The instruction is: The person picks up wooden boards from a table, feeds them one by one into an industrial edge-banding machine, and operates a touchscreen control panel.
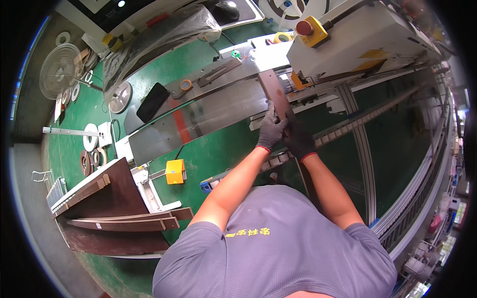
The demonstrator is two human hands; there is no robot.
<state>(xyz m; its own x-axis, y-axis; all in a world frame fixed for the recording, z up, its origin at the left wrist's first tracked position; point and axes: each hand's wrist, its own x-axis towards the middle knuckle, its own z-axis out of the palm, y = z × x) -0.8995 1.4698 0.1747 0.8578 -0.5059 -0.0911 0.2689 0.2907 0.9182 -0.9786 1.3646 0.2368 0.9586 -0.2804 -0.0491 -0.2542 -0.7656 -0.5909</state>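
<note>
A narrow brown board [275, 90] lies across the metal machine table [223, 111], its far end beside the machine's working head [300, 79]. My left hand [272, 131], in a grey glove with a red cuff, is closed on the board's left edge near its close end. On the right side of that same end is my right hand [300, 141], in a darker glove. Its fingers are mostly in shadow or behind the board, but the hand appears to be wrapped round it. Both forearms reach forward from my body.
Left on the table lie a black phone [152, 103], a tape roll [186, 85] and a slotted metal bar [218, 72]. A red stop button [304, 28] tops the machine. Brown boards [124, 223] stack at lower left; a roller conveyor [370, 113] runs rightward.
</note>
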